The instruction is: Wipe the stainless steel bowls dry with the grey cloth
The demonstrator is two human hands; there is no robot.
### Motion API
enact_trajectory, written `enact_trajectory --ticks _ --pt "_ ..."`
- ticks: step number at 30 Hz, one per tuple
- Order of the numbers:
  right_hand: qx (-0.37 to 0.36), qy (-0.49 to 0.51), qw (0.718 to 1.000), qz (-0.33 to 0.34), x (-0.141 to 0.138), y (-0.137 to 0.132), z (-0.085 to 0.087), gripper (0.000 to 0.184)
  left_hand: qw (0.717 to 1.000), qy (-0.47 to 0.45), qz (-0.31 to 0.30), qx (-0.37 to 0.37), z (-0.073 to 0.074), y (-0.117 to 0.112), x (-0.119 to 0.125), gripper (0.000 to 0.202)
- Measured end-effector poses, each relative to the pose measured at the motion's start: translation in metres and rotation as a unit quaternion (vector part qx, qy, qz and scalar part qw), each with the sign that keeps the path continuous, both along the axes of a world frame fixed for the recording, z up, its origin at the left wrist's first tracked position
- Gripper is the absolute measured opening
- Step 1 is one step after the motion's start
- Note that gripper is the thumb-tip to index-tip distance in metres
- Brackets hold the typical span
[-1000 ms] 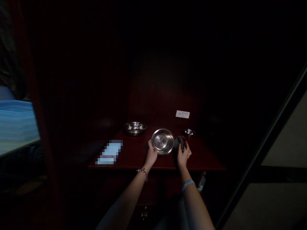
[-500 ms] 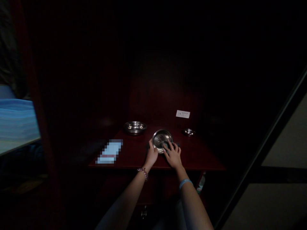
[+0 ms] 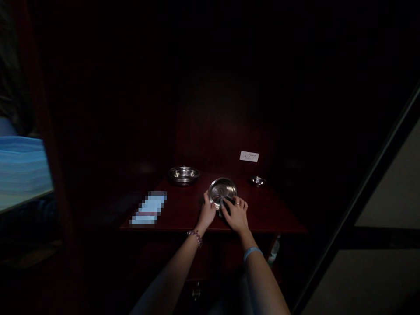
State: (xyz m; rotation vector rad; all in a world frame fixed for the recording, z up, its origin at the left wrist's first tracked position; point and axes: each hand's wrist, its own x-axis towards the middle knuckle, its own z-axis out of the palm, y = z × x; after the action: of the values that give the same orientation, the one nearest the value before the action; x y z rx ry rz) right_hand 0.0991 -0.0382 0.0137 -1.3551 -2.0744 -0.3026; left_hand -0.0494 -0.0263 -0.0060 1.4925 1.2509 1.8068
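Observation:
A shiny round metal bowl (image 3: 222, 187) is tilted toward me above the dark red shelf (image 3: 262, 214). My left hand (image 3: 208, 212) grips its left rim, thumb on the near side. At the bowl's lower right edge, my right hand (image 3: 236, 214) presses a dark cloth (image 3: 226, 204) against the metal, its fingers bent over it. Part of the cloth is hidden under the fingers. Behind and to the left rests a stack of metal bowls (image 3: 184, 176). A small metal dish (image 3: 257, 181) sits at the back right.
A white socket panel (image 3: 249, 156) is on the back wall. A blurred pale sheet (image 3: 149, 208) lies on the shelf's left. Below the shelf, at the right, stands a plastic bottle (image 3: 274, 251). Blue-white stacked material (image 3: 24, 170) is outside at far left.
My right hand has slid the cloth slightly down and left, from inside the bowl toward its near rim. My left hand still holds the bowl in nearly the same place.

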Motion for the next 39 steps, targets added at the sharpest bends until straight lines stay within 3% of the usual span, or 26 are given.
enact_trajectory --ticks 10,19,25,39 --pt "-0.057 -0.022 0.998 0.004 0.001 0.009 -0.004 0.042 1.000 0.006 0.003 -0.012 0.005 -0.004 0.001 0.058" --pt "-0.025 -0.039 0.998 0.034 0.003 0.014 -0.008 0.044 1.000 0.018 0.007 -0.009 0.001 0.000 0.000 0.057" --pt "-0.048 -0.054 0.995 0.074 0.004 0.023 -0.014 0.046 0.999 0.036 0.026 -0.010 -0.002 0.005 -0.001 0.056" --pt "-0.075 -0.046 0.993 0.079 0.003 0.023 -0.015 0.044 0.996 0.062 0.048 -0.037 -0.006 0.007 -0.003 0.057"
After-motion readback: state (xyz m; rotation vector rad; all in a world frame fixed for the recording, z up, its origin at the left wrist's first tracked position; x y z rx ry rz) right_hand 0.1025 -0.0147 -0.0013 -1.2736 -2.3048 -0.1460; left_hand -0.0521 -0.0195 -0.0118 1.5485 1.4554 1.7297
